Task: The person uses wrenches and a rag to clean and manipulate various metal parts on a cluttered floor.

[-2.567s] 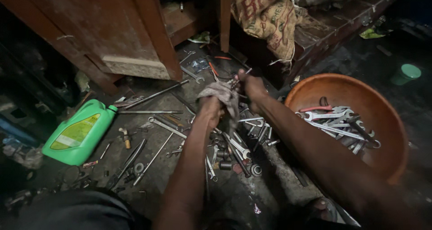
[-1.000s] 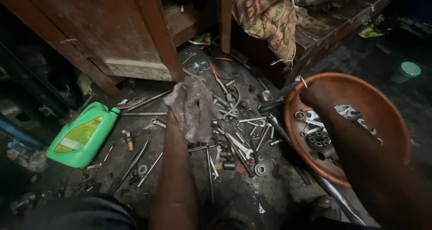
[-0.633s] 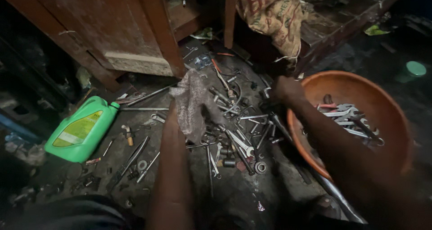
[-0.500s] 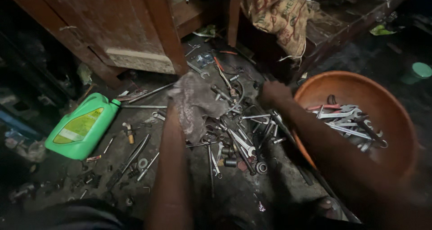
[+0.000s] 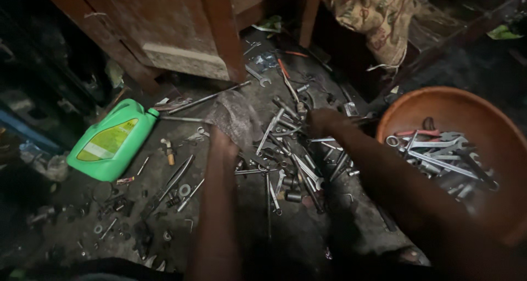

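The left hand [image 5: 226, 131] is extended forward over the floor [image 5: 296, 237], forearm nearly straight, and a grey rag [image 5: 233, 113] is grasped in its grip. The right hand [image 5: 325, 121] is reached across from the right, palm down, and is lowered onto the pile of wrenches and sockets [image 5: 291, 160]; whether its grip is clenched cannot be told. More wrenches are held in an orange basin [image 5: 439, 102] at right. A green oil jug [image 5: 112, 141] is lying at left.

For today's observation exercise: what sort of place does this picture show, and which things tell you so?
Probably a mechanic's workshop floor: loose metal spanners and sockets scattered on the grimy dark ground, a round orange plastic basin holding more spanners, and a green plastic oil jug lying nearby.
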